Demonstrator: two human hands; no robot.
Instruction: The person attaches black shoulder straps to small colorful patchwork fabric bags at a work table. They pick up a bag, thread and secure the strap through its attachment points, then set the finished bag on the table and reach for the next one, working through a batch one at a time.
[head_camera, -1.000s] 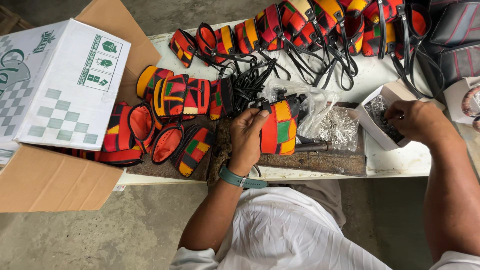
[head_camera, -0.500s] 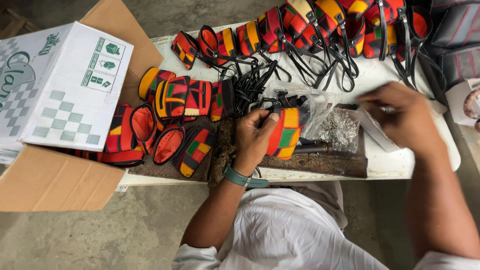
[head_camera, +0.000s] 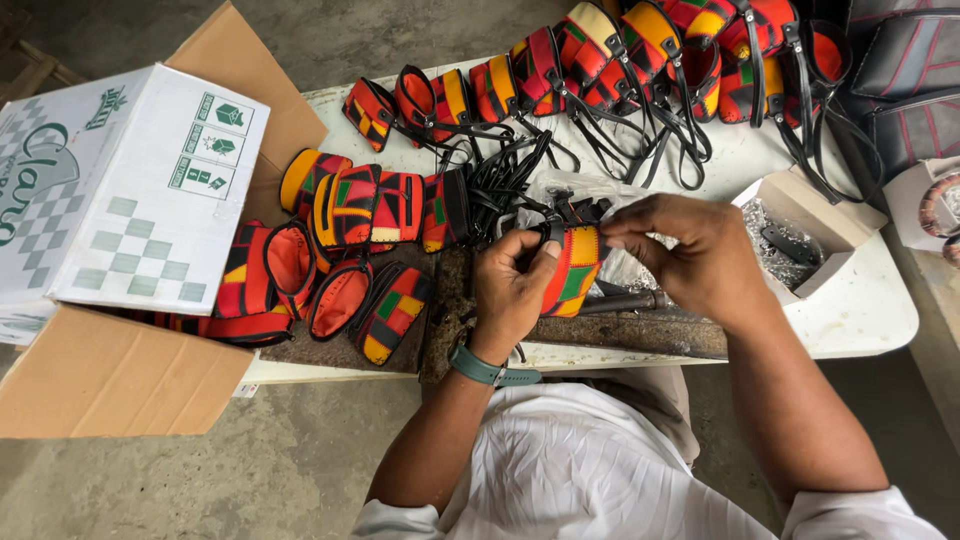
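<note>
Work surface (head_camera: 860, 310) seen from above, with a cardboard box (head_camera: 110, 370) and a white printed carton (head_camera: 120, 190) set well to the left of the left hand (head_camera: 515, 285). A row of colourful patchwork pouches with black straps (head_camera: 640, 50) is laid along the far edge, beyond both hands; these appear fitted with straps and may be judged finished. A second group of pouches (head_camera: 350, 250), without straps that can be seen, is heaped just left of the left hand and seems yet to be worked. A bundle of loose black straps (head_camera: 505, 180) lies just beyond the left hand. A small open box of metal fittings (head_camera: 800, 225) is placed just right of the right hand (head_camera: 690, 255).

One pouch (head_camera: 572, 275) is held upright between the hands, over the near edge of the surface: the left hand is closed around its side, while the right hand is pinched narrowly at its top edge, where a small dark fitting is apparently being attached. What is gripped between the right fingertips cannot be made out.
</note>
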